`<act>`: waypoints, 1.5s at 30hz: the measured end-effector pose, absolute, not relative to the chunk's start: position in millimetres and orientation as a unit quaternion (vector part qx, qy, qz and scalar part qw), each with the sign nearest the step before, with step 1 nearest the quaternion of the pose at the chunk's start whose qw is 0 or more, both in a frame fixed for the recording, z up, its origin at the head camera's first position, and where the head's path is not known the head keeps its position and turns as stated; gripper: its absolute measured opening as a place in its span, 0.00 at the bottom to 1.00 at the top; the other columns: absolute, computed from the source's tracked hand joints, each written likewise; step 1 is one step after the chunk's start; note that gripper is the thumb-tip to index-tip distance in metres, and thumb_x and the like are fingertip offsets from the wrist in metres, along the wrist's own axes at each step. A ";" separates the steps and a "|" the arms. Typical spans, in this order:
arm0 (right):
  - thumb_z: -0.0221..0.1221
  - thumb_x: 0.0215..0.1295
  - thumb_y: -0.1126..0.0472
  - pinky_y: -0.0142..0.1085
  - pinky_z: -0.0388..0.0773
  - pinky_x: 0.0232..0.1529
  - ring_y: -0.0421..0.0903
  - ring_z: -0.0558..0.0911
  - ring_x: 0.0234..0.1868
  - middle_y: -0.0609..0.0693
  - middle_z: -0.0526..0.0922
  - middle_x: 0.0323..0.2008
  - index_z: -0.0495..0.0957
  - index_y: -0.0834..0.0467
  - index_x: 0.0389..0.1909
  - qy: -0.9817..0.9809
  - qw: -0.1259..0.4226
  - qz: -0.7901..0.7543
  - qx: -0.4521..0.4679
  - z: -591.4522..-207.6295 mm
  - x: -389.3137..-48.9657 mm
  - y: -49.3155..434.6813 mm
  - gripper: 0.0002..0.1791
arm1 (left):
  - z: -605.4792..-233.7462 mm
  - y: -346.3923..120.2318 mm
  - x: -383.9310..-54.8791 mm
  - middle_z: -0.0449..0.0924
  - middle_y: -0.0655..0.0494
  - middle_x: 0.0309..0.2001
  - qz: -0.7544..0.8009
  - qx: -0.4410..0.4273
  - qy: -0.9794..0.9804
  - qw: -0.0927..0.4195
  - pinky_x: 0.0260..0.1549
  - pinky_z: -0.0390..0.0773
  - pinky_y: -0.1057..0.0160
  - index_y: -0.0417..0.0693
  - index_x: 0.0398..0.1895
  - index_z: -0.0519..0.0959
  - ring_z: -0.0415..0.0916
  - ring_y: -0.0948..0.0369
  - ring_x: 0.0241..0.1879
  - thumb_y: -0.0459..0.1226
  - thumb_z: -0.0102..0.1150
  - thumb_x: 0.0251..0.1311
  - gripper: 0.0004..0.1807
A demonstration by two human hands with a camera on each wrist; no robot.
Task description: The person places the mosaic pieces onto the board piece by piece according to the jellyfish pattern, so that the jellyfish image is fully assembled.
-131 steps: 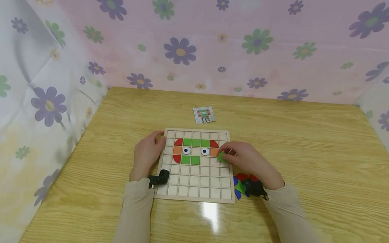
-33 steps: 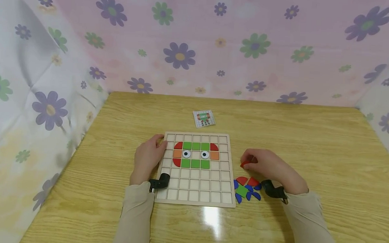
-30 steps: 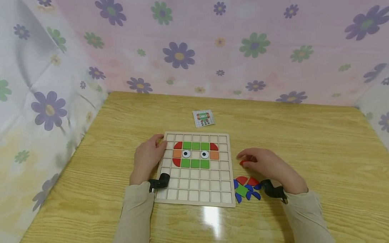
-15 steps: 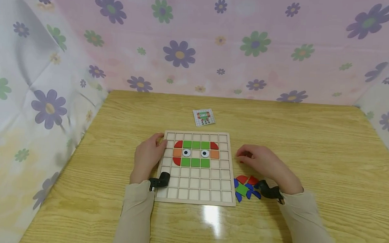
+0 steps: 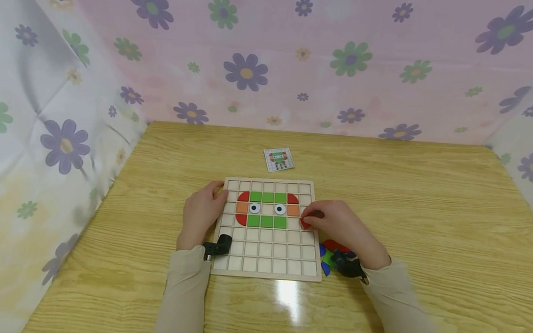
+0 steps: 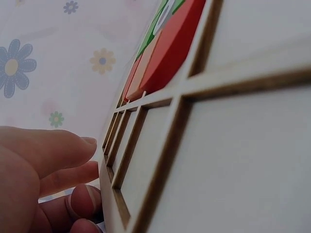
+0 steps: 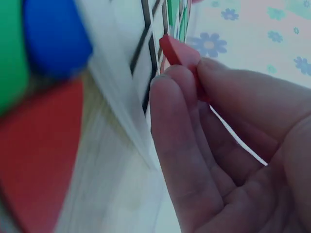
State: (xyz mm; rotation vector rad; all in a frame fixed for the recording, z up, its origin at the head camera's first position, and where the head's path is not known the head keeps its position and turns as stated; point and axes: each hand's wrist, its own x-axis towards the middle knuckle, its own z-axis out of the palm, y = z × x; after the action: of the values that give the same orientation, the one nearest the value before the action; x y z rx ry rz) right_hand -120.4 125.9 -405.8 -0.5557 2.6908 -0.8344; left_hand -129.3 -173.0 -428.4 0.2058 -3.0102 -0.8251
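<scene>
My left hand (image 5: pixel 202 211) rests at the left edge of a wooden grid board (image 5: pixel 265 269). In the left wrist view its fingertips (image 6: pixel 86 200) lie against the board's side. Between thumb and fingers, my right hand (image 5: pixel 339 225) pinches a red quarter-circle tile (image 7: pixel 182 53) over the board's right side, just below and right of an orange tile (image 5: pixel 293 210). Several green squares (image 5: pixel 268 197), two eye discs (image 5: pixel 254 208) and rounded red tiles (image 5: pixel 243 196) sit in the grid, forming a face shape. The held tile is partly covered by the fingers.
Loose blue, green and red tiles (image 5: pixel 325 269) lie right of the board, partly hidden by the right wrist camera (image 5: pixel 347 265). Behind the board lies a small pattern card (image 5: pixel 279 160). Flowered cloth (image 5: pixel 361 91) hangs behind the wooden table (image 5: pixel 424 201).
A green square now fills the bottom row beside two others. The right hand picked up a red tile beside the board and has moved left with it over the grid. The left hand stayed.
</scene>
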 end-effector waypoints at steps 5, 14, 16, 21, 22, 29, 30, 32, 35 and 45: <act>0.59 0.57 0.58 0.35 0.71 0.35 0.40 0.74 0.30 0.41 0.78 0.30 0.80 0.49 0.33 0.928 0.134 -0.299 -0.179 -408.7 -121.2 113.8 0.03 | -428.3 -173.5 -128.6 0.68 0.57 0.20 -0.267 0.068 -0.961 0.006 0.19 0.59 0.62 0.54 0.55 0.72 0.64 0.58 0.19 0.51 0.46 0.60 0.22; 0.60 0.56 0.59 0.36 0.71 0.35 0.41 0.73 0.30 0.42 0.78 0.29 0.79 0.51 0.31 0.930 0.127 -0.302 -0.169 -411.6 -121.0 100.0 0.02 | -429.6 -174.7 -130.0 0.69 0.58 0.21 -0.269 0.067 -0.961 0.006 0.20 0.60 0.62 0.55 0.55 0.72 0.65 0.58 0.20 0.51 0.46 0.60 0.22; 0.60 0.56 0.59 0.37 0.70 0.36 0.41 0.73 0.30 0.42 0.78 0.30 0.79 0.50 0.31 0.932 0.127 -0.296 -0.168 -411.5 -120.3 98.2 0.02 | -429.8 -174.8 -130.3 0.69 0.58 0.21 -0.269 0.068 -0.961 0.005 0.20 0.61 0.62 0.55 0.55 0.72 0.65 0.58 0.20 0.51 0.46 0.60 0.22; 0.62 0.54 0.58 0.35 0.69 0.33 0.41 0.71 0.30 0.43 0.75 0.29 0.79 0.52 0.29 0.936 0.120 -0.286 -0.167 -411.8 -118.9 94.7 0.02 | -430.2 -174.5 -131.0 0.69 0.58 0.20 -0.268 0.068 -0.961 0.004 0.19 0.60 0.62 0.55 0.55 0.72 0.64 0.59 0.19 0.51 0.46 0.60 0.21; 0.62 0.54 0.58 0.35 0.68 0.32 0.41 0.71 0.29 0.43 0.75 0.29 0.80 0.52 0.29 0.936 0.118 -0.285 -0.167 -412.1 -118.8 94.1 0.03 | -430.4 -174.6 -131.1 0.69 0.58 0.20 -0.268 0.068 -0.961 0.005 0.18 0.60 0.61 0.55 0.55 0.72 0.64 0.58 0.18 0.51 0.45 0.60 0.21; 0.62 0.53 0.59 0.34 0.68 0.30 0.41 0.71 0.29 0.43 0.73 0.28 0.80 0.51 0.29 0.940 0.113 -0.276 -0.166 -412.4 -117.6 92.9 0.03 | -430.2 -174.3 -130.9 0.69 0.58 0.20 -0.267 0.068 -0.961 0.004 0.19 0.60 0.62 0.55 0.55 0.72 0.64 0.59 0.19 0.51 0.45 0.61 0.22; 0.62 0.53 0.60 0.35 0.68 0.30 0.41 0.71 0.29 0.43 0.73 0.28 0.80 0.51 0.30 0.940 0.113 -0.275 -0.166 -412.3 -117.5 92.9 0.03 | -429.9 -174.1 -131.0 0.69 0.58 0.20 -0.267 0.068 -0.961 0.003 0.19 0.60 0.62 0.55 0.55 0.72 0.64 0.59 0.19 0.51 0.45 0.61 0.22; 0.62 0.53 0.60 0.35 0.68 0.30 0.41 0.71 0.29 0.44 0.73 0.28 0.79 0.51 0.31 0.941 0.113 -0.273 -0.166 -411.9 -117.8 92.5 0.04 | -429.7 -174.1 -131.2 0.69 0.58 0.20 -0.266 0.069 -0.961 0.003 0.19 0.60 0.62 0.55 0.55 0.72 0.65 0.58 0.19 0.51 0.45 0.61 0.22; 0.62 0.53 0.60 0.35 0.68 0.31 0.41 0.71 0.29 0.44 0.72 0.29 0.79 0.52 0.31 0.940 0.114 -0.274 -0.167 -411.1 -118.3 92.1 0.04 | -429.4 -174.1 -131.5 0.69 0.58 0.21 -0.264 0.071 -0.962 0.002 0.20 0.60 0.62 0.55 0.55 0.72 0.65 0.58 0.20 0.51 0.45 0.61 0.22; 0.61 0.55 0.56 0.36 0.69 0.33 0.42 0.71 0.30 0.43 0.74 0.29 0.78 0.50 0.33 0.930 0.122 -0.286 -0.194 -409.7 -122.7 100.1 0.05 | -430.1 -174.0 -131.6 0.71 0.58 0.22 -0.265 0.076 -0.961 -0.005 0.21 0.61 0.62 0.56 0.55 0.71 0.66 0.58 0.21 0.51 0.45 0.61 0.22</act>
State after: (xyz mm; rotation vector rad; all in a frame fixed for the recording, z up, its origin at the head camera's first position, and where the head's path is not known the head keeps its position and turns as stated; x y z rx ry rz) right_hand -122.7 100.1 -409.7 -0.5651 2.7157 -0.8351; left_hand -131.6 -174.0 -430.1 0.2398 -3.0298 -0.8353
